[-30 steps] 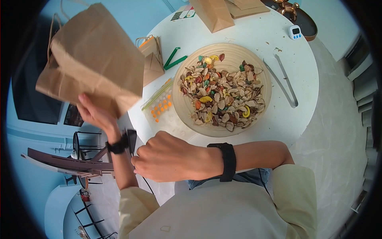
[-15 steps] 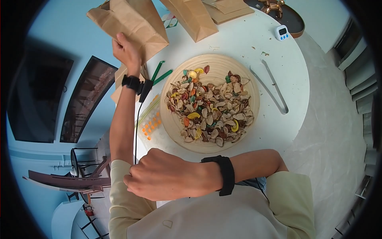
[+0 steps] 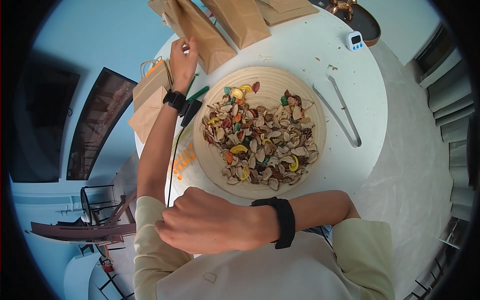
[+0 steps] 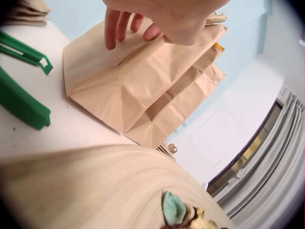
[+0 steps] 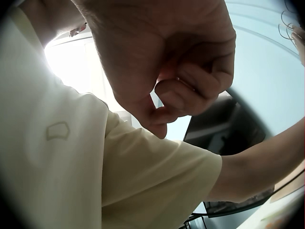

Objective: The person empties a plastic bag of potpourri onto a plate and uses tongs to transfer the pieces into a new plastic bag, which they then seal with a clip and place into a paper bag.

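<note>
In the head view, my left hand [image 3: 184, 59] is beside a brown paper bag [image 3: 204, 40] standing upright on the white table. Its fingers hang loosely bent over the side of the paper bag [image 4: 143, 76] in the left wrist view, holding nothing. My right hand [image 3: 202, 222] is in front of my body, its fingers curled in toward the palm and nothing in it, as the right wrist view of the hand [image 5: 176, 71] also shows. Between the arms and the bags lies a round wooden tray [image 3: 280, 75] of potpourri [image 3: 260, 142].
A second paper bag [image 3: 237, 20] stands just right of the first. Metal tongs [image 3: 345, 112] and a white timer [image 3: 354, 41] lie right of the tray. Smaller paper bags [image 3: 150, 97], a green clip [image 3: 200, 93] and a plastic bag with orange dots [image 3: 182, 162] are at left.
My left hand has carried the paper bag from the upper left onto the table beside the other bag and let go of it. The right hand stays curled in front of me.
</note>
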### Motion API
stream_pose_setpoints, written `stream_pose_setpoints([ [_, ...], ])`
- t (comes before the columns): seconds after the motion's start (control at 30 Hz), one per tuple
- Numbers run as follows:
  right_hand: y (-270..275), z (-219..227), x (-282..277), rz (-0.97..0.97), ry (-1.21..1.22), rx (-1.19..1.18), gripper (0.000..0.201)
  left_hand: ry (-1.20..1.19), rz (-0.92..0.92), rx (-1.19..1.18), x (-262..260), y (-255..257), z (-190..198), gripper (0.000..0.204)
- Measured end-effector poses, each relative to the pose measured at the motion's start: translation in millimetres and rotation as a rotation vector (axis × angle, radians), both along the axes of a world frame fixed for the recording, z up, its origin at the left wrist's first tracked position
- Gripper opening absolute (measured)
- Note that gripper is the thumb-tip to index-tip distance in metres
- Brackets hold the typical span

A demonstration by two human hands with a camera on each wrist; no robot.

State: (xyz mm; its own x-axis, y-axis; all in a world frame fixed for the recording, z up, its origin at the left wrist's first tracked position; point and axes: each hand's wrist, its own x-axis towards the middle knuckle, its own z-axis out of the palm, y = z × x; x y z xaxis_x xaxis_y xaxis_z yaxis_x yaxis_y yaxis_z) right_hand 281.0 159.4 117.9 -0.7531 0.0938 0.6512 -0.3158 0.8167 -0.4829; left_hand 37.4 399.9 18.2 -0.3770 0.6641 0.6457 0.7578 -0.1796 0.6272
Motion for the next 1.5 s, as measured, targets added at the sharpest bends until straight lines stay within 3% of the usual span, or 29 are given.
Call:
stream_pose_setpoints([
  [0.1, -1.8, -1.3, 0.0, 0.009, -0.006, 0.001, 0.015, 0.004, -0.027, -0.300, -3.4, 5.7, 10.0, 0.028],
  [0.13, -2.4, -1.4, 0.0, 0.019, -0.015, 0.008, 0.015, 0.003, -0.028, -0.301, -3.0, 6.3, 13.0, 0.028],
  [0.2, -2.9, -1.9, 0.3, 0.014, -0.011, 0.010, 0.015, -0.245, -0.190, -0.400, -0.4, 6.1, 19.4, 0.021],
  [0.3, -4.8, -2.8, 0.8, 0.009, -0.009, 0.022, 0.016, -0.375, -0.270, -0.554, -1.7, 8.7, 30.0, 0.022],
  [0.53, -7.1, -2.9, 3.0, 0.017, 0.008, 0.064, 0.015, -0.409, -0.307, -0.530, -8.7, 9.6, 29.1, 0.037],
  [0.63, -11.1, -5.7, 3.5, 0.012, 0.042, 0.070, 0.014, -0.416, -0.321, -0.588, -12.6, -0.7, 33.0, 0.053],
  [0.77, -15.0, -4.2, 9.2, 0.035, 0.067, 0.079, 0.013, -0.336, -0.294, -0.566, -14.3, -41.4, 61.8, 0.052],
  [0.9, -22.9, -2.9, 15.4, 0.065, -0.008, 0.124, 0.012, -0.242, -0.379, -0.564, -18.4, -118.4, 97.2, 0.044],
  [0.97, -27.8, -4.7, 17.5, 0.071, 0.009, 0.124, 0.012, -0.223, -0.318, -0.626, -13.1, -166.4, 101.8, 0.037],
  [1.07, -32.6, -2.8, 20.9, 0.065, 0.040, 0.121, 0.014, -0.205, -0.310, -0.733, -22.4, -216.5, 92.2, 0.036],
  [1.13, -35.7, -1.5, 22.6, 0.032, -0.039, 0.165, 0.014, -0.058, -0.203, -0.871, -27.4, -268.3, 41.3, 0.041],
  [1.2, -39.0, -7.2, 21.5, 0.052, 0.013, 0.141, 0.014, 0.189, -0.038, -0.971, -4.0, -302.0, 17.7, 0.060],
  [1.23, -40.1, -9.7, 20.6, 0.062, 0.062, 0.121, 0.014, 0.184, -0.027, -0.970, -1.5, -311.1, 7.0, 0.060],
  [1.33, -43.5, -14.5, 19.1, 0.053, 0.040, 0.172, 0.016, 0.290, -0.082, -1.009, -4.8, -329.6, -15.1, 0.075],
  [1.5, -50.3, -17.6, 24.1, 0.053, -0.016, 0.247, 0.015, 0.081, -0.250, -0.975, -24.8, -332.0, -7.1, 0.082],
])
